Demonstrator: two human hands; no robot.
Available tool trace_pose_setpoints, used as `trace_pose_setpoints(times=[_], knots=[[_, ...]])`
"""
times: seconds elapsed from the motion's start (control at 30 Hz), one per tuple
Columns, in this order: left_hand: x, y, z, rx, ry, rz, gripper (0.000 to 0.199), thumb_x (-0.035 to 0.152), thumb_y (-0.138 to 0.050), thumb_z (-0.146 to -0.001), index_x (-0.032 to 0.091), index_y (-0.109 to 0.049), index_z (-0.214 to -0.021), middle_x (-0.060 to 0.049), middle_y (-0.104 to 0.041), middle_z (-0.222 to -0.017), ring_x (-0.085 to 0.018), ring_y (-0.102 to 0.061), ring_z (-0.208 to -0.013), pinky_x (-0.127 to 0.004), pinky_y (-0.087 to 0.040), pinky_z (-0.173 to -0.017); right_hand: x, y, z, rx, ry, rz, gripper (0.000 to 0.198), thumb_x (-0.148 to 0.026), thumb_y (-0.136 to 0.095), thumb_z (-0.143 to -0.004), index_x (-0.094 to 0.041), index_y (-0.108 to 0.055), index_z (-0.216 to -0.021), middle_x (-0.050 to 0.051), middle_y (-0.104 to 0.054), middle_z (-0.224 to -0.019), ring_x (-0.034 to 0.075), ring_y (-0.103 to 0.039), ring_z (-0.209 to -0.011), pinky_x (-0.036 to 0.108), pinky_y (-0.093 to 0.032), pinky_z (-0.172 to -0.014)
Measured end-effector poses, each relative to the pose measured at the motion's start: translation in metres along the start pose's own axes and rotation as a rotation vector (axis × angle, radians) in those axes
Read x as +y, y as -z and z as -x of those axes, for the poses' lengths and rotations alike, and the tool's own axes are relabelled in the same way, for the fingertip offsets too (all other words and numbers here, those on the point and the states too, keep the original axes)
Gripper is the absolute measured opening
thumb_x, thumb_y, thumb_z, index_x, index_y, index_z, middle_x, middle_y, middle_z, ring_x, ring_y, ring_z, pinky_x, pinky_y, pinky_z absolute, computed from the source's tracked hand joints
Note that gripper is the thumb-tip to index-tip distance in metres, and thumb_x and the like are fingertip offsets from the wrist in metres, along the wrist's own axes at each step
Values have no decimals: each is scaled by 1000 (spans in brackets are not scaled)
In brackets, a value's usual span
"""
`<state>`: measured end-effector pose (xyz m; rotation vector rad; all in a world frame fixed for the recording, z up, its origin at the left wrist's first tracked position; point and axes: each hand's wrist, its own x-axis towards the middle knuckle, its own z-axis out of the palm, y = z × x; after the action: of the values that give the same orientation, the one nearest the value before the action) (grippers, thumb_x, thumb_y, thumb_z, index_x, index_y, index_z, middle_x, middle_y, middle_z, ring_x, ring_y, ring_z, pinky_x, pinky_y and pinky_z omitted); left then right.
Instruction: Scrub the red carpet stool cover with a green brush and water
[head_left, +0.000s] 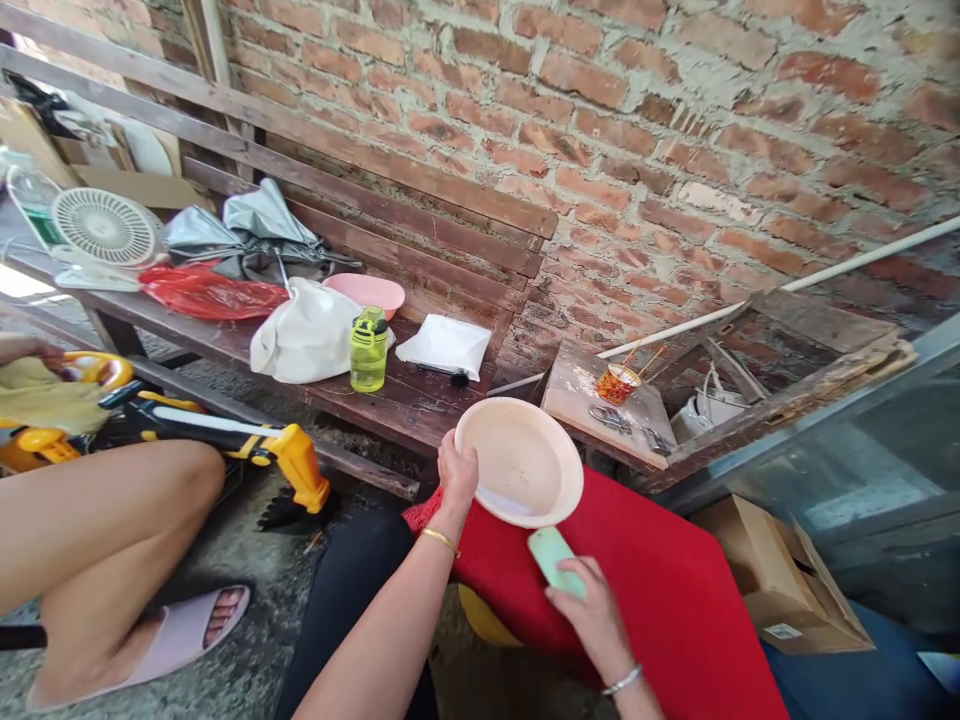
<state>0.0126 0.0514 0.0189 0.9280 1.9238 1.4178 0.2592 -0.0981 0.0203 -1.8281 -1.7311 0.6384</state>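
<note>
A round, pale cream basin [521, 455] tilts above the red cloth, its inside facing me with a few dark specks at the bottom. My left hand [457, 470] grips its left rim, thumb on the inner side and fingers mostly hidden behind. Just below the basin's lower rim, my right hand [589, 600] is closed around a flat, mint-green phone [553, 560] with rounded corners. The upper part of the phone points toward the basin, close beneath the rim; whether they touch I cannot tell. Beneath both lies the red cloth [675, 590] covering a table.
A wooden bench [420, 410] holds a green bottle [368, 350], white bag [300, 330], pink basin [367, 292], white packet [444, 347] and fan [105, 228]. At left are another person's leg [112, 520] and a toy excavator [300, 470]. A cardboard box [780, 570] stands right.
</note>
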Motion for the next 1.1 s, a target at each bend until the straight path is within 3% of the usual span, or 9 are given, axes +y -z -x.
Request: trace_pose_setpoints(times=[0.1, 0.17, 0.27, 0.4, 0.47, 0.53, 0.73, 0.97, 1.1], knots=[[4, 1, 3, 5, 22, 0, 48, 15, -55, -79, 19, -52, -127, -11, -63, -122, -24, -58, -116, -37, -44, -102, 41, 35, 6, 219, -261, 68, 37, -56, -62, -63, -26, -69, -83, 5, -61, -86, 28, -63, -82, 42, -51, -77], [7, 2, 4, -1, 34, 4, 48, 15, -55, -79, 19, -52, -127, -11, -63, -122, -24, -58, -116, -37, -43, -102, 48, 50, 9, 288, -362, 123, 43, -61, -60, -61, -26, -69, -84, 6, -59, -79, 30, -62, -75, 45, -50, -72], [10, 4, 4, -14, 48, 13, 48, 15, -54, -80, 19, -53, -127, -11, -62, -123, -25, -57, -117, -37, -43, -103, 24, 49, 7, 229, -263, 112, 42, -60, -61, -62, -25, -70, -85, 7, -61, -85, 27, -62, -80, 42, -50, -75], [9, 5, 4, -29, 48, 16, 48, 15, -54, -80, 16, -52, -128, -13, -62, -125, -26, -57, -118, -37, -42, -104, -24, 23, -11, -83, 52, 64, 26, -44, -65, -64, -25, -70, -81, 3, -61, -92, 22, -61, -86, 34, -48, -80], [8, 5, 4, -26, 39, 17, 48, 15, -55, -79, 17, -53, -127, -12, -62, -125, -25, -57, -118, -37, -42, -104, -29, 17, -22, -177, 78, 51, 24, -40, -66, -61, -26, -70, -79, 0, -60, -88, 20, -61, -83, 33, -48, -78], [7, 4, 4, -22, 35, 15, 48, 15, -55, -78, 19, -53, -126, -11, -62, -124, -25, -57, -118, -36, -42, -103, -17, 21, -30, -122, -20, 24, 27, -43, -68, -56, -26, -71, -77, 0, -60, -86, 21, -61, -81, 33, -48, -76], [9, 2, 5, 0, 45, 12, 47, 15, -55, -79, 18, -54, -125, -11, -63, -122, -25, -58, -116, -36, -43, -102, 41, 48, -27, 271, -401, 79, 59, -68, -58, -58, -18, -69, -86, 10, -65, -82, 29, -61, -74, 43, -48, -68], [6, 4, 3, 8, 18, 23, 45, 13, -53, -79, 18, -54, -124, -11, -63, -122, -24, -58, -116, -36, -43, -102, 14, -7, -31, 236, -252, 20, 48, -66, -62, -63, -24, -70, -85, 3, -62, -81, 23, -61, -75, 35, -48, -71], [4, 4, 2, 3, 14, 25, 46, 14, -52, -79, 17, -54, -125, -11, -63, -120, -24, -58, -114, -36, -44, -101, 29, 13, -31, 280, -259, 77, 43, -61, -64, -59, -27, -71, -84, 2, -60, -84, 24, -59, -82, 37, -47, -78]])
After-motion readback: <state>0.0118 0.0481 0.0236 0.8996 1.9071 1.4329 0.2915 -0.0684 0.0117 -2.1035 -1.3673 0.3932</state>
